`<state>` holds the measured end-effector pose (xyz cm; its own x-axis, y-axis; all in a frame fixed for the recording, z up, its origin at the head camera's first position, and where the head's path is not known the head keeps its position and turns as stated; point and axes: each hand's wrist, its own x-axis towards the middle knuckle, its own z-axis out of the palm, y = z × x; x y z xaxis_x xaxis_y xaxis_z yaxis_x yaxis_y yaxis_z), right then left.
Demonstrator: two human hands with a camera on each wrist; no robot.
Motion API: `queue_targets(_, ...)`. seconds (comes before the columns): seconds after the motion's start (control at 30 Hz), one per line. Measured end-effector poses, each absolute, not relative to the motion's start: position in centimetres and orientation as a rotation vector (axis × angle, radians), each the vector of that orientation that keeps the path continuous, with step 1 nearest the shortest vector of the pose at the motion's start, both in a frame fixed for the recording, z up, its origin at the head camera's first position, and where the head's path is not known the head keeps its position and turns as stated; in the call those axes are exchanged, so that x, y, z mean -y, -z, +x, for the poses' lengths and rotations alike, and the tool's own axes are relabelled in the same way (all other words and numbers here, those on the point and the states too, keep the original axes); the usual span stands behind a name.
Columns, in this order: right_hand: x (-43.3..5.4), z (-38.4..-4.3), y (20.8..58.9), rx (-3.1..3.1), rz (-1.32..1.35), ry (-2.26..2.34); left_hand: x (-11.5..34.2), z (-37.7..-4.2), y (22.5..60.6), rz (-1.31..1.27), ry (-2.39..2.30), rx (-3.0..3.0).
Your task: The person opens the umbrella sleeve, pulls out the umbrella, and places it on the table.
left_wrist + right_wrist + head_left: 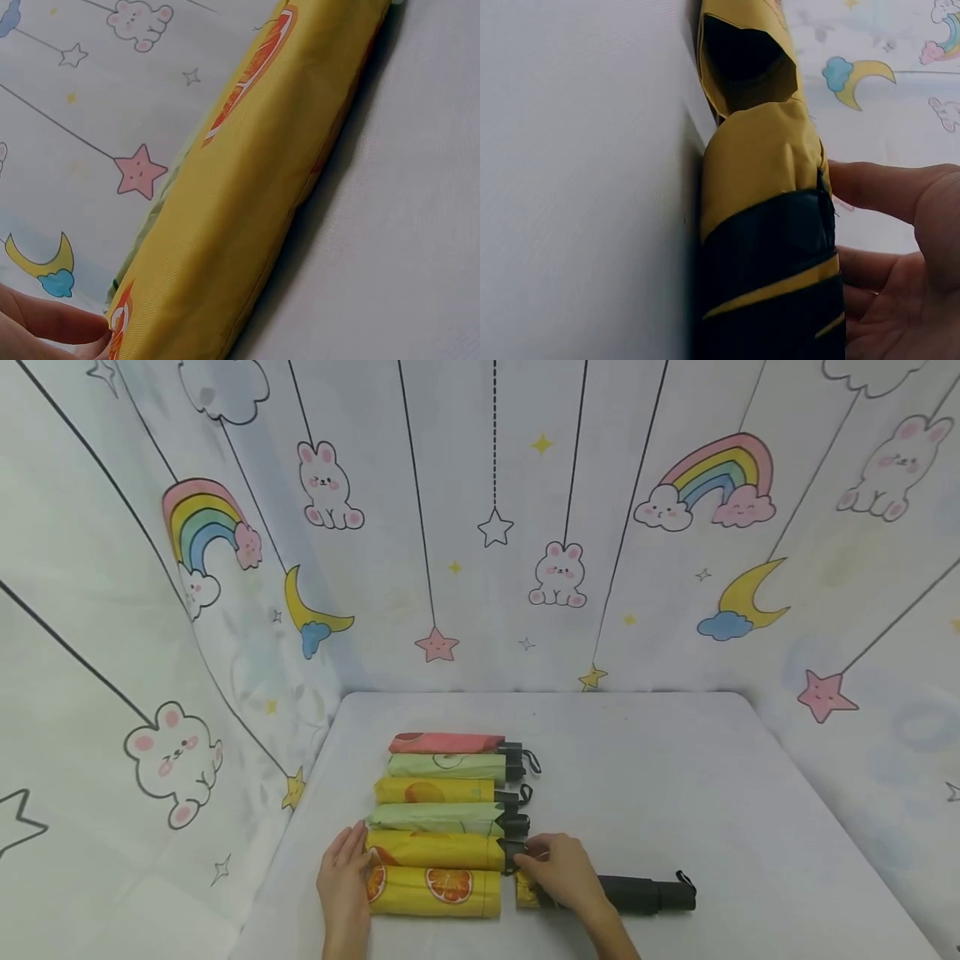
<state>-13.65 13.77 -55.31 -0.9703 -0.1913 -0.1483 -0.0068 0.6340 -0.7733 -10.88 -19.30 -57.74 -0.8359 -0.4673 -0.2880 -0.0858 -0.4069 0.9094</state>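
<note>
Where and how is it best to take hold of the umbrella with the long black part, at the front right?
Probably by its black handle, coming from above and the right: this straight end lies flat and points right, away from the row of umbrellas, while the right hand partly hides its left part in the head view.

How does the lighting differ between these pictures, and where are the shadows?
Head view: bright, even light, only soft shadows on the white table; left wrist view: dimmer, with a dark shadow on the table along the yellow sleeve; right wrist view: dim too, the table shaded beside the black-and-yellow umbrella, the sleeve's open end nearly black inside.
</note>
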Motion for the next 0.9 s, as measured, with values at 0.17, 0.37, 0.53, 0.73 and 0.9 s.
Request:
queue_targets(0.17, -13.5, -14.0, 55.4, -2.669, -0.133, 1.178, 19.1, -11.3, 57.9, 0.734, 2.342, 1.478)
queue_targets(0.37, -13.3, -14.2, 55.7, -2.735, -0.082, 1.062, 18.8, -11.6, 58.0, 0.765, 2.32, 1.496)
queue_targets(0.53, -12.9, -14.4, 55.8, -2.763, -0.054, 1.014, 18.8, -11.7, 58.0, 0.811, 2.31, 1.523)
queue_targets(0.73, -13.1, -14.8, 56.2, -2.733, -0.091, 1.064, 19.1, -11.6, 57.9, 0.839, 2.316, 1.488)
queue_targets(0.9, -13.3, -15.1, 56.3, -2.662, -0.125, 1.082, 19.4, -11.6, 58.2, 0.88, 2.304, 1.494)
